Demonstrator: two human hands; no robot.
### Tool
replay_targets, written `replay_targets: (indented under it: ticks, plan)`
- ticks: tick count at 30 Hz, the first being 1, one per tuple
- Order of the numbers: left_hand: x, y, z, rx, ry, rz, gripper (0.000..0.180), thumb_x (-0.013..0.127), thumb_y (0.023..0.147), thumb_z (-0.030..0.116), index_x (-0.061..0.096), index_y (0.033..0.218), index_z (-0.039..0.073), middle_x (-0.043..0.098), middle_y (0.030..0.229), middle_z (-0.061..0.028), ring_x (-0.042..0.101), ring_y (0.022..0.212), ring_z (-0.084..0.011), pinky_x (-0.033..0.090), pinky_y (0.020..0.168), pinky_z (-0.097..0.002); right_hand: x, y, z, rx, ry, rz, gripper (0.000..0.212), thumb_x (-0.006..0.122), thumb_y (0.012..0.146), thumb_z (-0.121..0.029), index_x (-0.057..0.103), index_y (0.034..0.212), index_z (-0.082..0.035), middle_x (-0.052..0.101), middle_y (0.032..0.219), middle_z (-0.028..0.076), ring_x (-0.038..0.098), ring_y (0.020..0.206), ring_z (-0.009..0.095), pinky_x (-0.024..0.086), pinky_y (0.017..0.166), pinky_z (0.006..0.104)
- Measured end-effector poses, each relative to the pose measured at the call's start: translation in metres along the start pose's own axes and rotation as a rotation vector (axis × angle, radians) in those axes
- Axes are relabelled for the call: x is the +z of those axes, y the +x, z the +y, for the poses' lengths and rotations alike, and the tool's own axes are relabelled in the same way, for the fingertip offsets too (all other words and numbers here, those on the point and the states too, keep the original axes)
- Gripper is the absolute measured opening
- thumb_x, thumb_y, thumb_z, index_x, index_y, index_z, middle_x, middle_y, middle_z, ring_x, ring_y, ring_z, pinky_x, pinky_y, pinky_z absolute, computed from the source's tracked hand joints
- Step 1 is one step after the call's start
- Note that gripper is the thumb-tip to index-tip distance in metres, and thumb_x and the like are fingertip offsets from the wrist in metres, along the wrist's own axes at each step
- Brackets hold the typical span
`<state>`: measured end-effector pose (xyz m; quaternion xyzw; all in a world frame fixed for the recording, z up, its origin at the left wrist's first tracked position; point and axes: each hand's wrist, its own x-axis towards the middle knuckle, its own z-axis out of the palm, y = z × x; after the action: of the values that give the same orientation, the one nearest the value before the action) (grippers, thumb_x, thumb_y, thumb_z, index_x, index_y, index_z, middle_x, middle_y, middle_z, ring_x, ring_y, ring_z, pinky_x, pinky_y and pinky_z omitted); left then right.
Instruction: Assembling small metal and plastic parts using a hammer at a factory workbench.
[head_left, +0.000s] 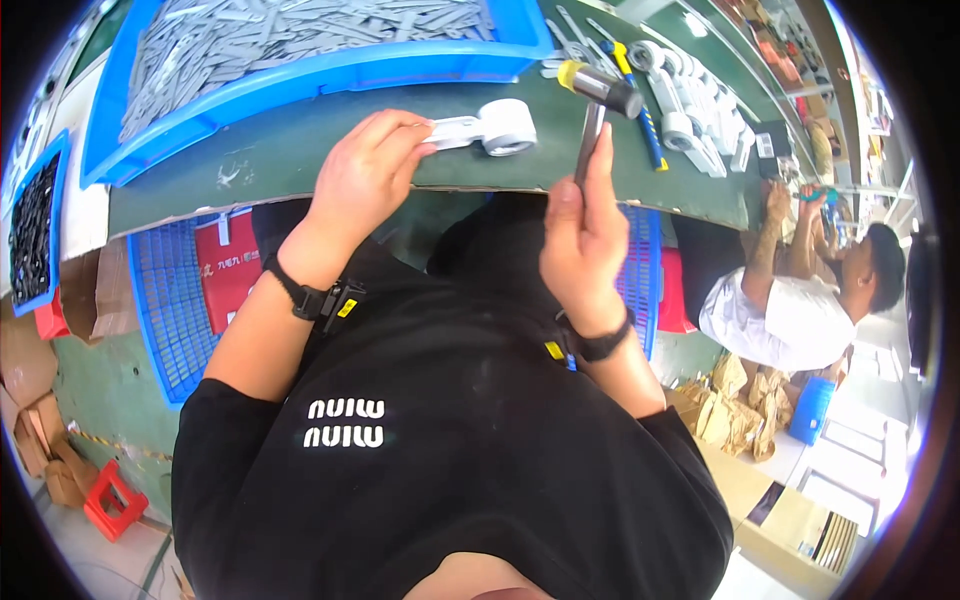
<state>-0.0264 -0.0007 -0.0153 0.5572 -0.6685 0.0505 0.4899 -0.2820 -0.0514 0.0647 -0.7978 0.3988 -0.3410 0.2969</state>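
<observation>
My left hand (365,175) presses down on the flat tab of a white plastic part (495,128) with a round ring end, lying on the green workbench (280,160). My right hand (585,235) grips the dark handle of a small hammer (598,88). The hammer's head, with a yellow tip and a black body, hovers just right of the white part's ring. Both wrists wear black bands.
A large blue bin (330,75) full of grey metal strips stands at the back of the bench. More white parts (690,105) and a blue-yellow tool (640,100) lie to the right. A blue crate (170,300) sits under the bench. Another person (790,300) works at right.
</observation>
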Motion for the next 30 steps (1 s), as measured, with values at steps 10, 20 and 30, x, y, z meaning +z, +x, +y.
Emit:
replay_targets:
  ticks: [10,20,30]
  plan:
    - [0.003,-0.002,0.0,-0.007,0.059,0.018,0.022,0.085,0.091,0.005,0.079,0.112,0.004,0.075,0.108,-0.0093,0.075,0.096,-0.0326,0.063,0.078,-0.0427,0.009,-0.001,0.023,-0.29,-0.3,-0.206,0.064,0.059,0.104,0.006,0.05,0.167,0.0,0.074,0.129,0.035,0.076,0.116,0.048,0.059,0.102,0.0427]
    - [0.002,0.003,0.01,0.01,0.147,-0.032,0.021,0.08,0.094,0.002,0.077,0.114,0.005,0.07,0.102,-0.0083,0.072,0.093,-0.0321,0.062,0.077,-0.0434,-0.01,-0.008,0.006,-0.145,0.016,0.01,0.063,0.058,0.109,0.003,0.044,0.171,0.002,0.072,0.091,0.011,0.062,0.071,0.016,0.053,0.071,0.0294]
    - [-0.001,0.005,0.008,-0.054,0.02,-0.073,0.015,0.078,0.096,0.003,0.077,0.111,0.004,0.065,0.098,-0.0107,0.071,0.092,-0.0342,0.06,0.075,-0.0449,-0.001,0.002,0.024,-0.036,-0.119,-0.332,0.061,0.056,0.107,0.006,0.047,0.168,0.003,0.072,0.142,0.034,0.074,0.133,0.036,0.054,0.11,0.0376]
